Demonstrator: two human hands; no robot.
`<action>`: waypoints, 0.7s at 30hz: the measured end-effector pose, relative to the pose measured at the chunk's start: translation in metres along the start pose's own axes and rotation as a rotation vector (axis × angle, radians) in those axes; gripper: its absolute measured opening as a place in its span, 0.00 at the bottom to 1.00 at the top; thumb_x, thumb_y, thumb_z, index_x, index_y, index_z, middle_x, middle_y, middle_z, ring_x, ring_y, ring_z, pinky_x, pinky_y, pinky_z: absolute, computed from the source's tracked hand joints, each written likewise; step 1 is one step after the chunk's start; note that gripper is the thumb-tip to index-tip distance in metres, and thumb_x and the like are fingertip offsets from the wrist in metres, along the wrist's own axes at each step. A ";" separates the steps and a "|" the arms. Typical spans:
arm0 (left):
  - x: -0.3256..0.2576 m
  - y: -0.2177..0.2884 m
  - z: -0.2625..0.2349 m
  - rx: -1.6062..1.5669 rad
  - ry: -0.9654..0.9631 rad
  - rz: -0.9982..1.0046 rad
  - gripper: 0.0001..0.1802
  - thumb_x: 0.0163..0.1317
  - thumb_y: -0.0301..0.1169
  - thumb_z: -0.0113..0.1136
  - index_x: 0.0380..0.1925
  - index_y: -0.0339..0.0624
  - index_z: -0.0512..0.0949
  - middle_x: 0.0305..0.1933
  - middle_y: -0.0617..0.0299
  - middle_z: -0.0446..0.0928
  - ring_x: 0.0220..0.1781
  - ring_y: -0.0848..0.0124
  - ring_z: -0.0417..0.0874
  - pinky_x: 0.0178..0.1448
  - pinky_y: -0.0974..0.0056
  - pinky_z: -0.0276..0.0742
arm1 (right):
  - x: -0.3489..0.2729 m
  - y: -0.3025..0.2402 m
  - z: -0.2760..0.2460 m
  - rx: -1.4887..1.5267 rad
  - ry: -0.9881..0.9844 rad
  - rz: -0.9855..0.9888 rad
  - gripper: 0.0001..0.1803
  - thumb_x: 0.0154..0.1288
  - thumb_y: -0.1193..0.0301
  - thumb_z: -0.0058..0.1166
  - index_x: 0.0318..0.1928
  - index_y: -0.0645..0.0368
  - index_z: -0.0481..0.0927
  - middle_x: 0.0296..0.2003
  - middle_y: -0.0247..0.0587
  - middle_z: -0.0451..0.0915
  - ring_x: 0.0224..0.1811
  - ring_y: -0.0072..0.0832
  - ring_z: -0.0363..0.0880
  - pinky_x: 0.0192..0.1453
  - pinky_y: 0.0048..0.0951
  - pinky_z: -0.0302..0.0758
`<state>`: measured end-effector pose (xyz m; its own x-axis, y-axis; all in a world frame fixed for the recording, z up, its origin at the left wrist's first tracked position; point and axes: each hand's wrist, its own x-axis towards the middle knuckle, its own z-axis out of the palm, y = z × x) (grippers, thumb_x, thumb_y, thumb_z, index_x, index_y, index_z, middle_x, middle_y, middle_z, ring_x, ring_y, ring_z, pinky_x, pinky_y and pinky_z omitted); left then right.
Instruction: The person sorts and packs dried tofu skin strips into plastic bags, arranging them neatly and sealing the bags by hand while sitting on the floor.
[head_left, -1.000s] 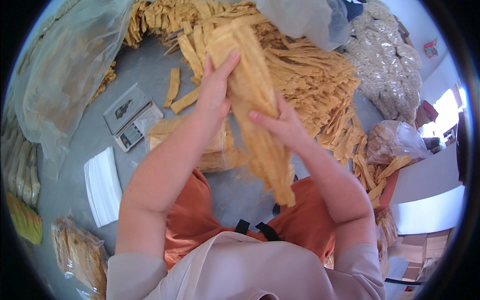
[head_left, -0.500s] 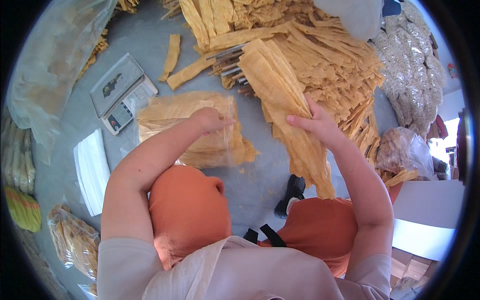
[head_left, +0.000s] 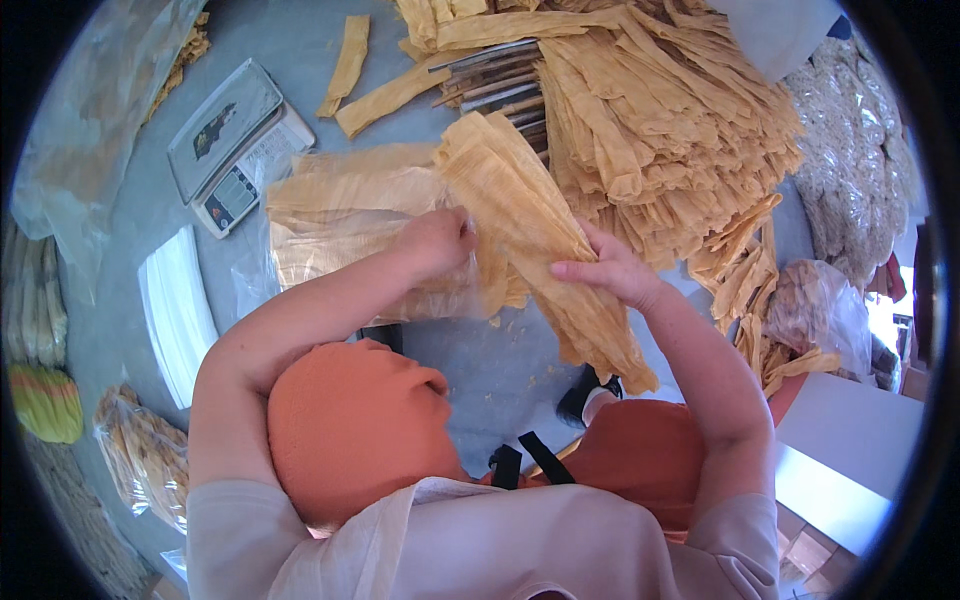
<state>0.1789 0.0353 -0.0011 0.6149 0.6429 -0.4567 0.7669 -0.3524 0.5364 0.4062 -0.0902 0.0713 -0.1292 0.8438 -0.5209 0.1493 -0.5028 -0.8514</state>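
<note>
My right hand is closed around a bundle of yellow dried tofu skin strips, thumb on top, fingers behind it. The bundle slants, its upper left end close to the mouth of a clear plastic bag lying on the floor. More flat tofu skin strips fill that bag. At the bag's right side my left hand has its fingers curled in on the film at the mouth. The bundle's upper end overlaps the bag's right edge, so I cannot tell whether it is inside.
A large heap of tofu skin lies beyond my right hand, with thin rods under its left side. A flat digital scale stands at the far left. Nearer are a stack of white plastic bags and a filled bag. Loose strips lie beyond.
The bundle in my right hand has moved left to the bag's mouth. My left hand has shifted slightly right, its fingers now curled at the bag's edge. The whole view has also shifted.
</note>
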 end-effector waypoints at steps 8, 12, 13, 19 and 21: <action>-0.017 -0.064 0.022 -1.778 -0.057 -0.166 0.09 0.64 0.38 0.52 0.39 0.47 0.75 0.37 0.64 0.78 0.38 0.72 0.78 0.41 0.65 0.74 | 0.011 0.024 0.012 0.056 -0.231 0.153 0.42 0.56 0.62 0.68 0.68 0.56 0.62 0.57 0.38 0.73 0.60 0.26 0.68 0.65 0.29 0.63; -0.021 -0.078 0.018 -1.878 -0.177 -0.037 0.09 0.67 0.39 0.49 0.33 0.48 0.73 0.28 0.68 0.74 0.30 0.74 0.74 0.35 0.69 0.69 | 0.016 0.030 0.007 0.090 -0.228 0.221 0.43 0.56 0.64 0.68 0.68 0.57 0.60 0.58 0.38 0.72 0.62 0.26 0.66 0.66 0.28 0.62; -0.020 -0.080 0.018 -1.867 -0.205 -0.003 0.09 0.67 0.39 0.48 0.32 0.49 0.73 0.26 0.70 0.72 0.28 0.75 0.72 0.34 0.70 0.68 | 0.019 0.032 0.005 0.076 -0.240 0.229 0.42 0.56 0.64 0.67 0.68 0.57 0.60 0.58 0.38 0.72 0.62 0.25 0.66 0.66 0.28 0.62; -0.024 -0.060 0.003 -1.514 0.026 -0.167 0.08 0.62 0.37 0.58 0.29 0.49 0.72 0.23 0.71 0.71 0.23 0.78 0.72 0.27 0.73 0.67 | 0.020 0.034 -0.012 -0.081 -0.296 0.269 0.38 0.58 0.66 0.66 0.66 0.57 0.64 0.56 0.35 0.74 0.59 0.24 0.68 0.65 0.28 0.63; -0.028 -0.060 -0.002 -1.497 0.038 -0.075 0.10 0.61 0.37 0.62 0.29 0.49 0.71 0.23 0.71 0.70 0.23 0.79 0.72 0.26 0.74 0.67 | 0.018 0.034 -0.013 -0.076 -0.311 0.235 0.37 0.57 0.67 0.66 0.66 0.57 0.65 0.55 0.34 0.74 0.58 0.23 0.68 0.64 0.27 0.63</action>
<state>0.1155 0.0400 -0.0185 0.5603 0.6527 -0.5099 -0.1121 0.6698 0.7341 0.4216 -0.0894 0.0333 -0.3717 0.6043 -0.7047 0.2811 -0.6502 -0.7058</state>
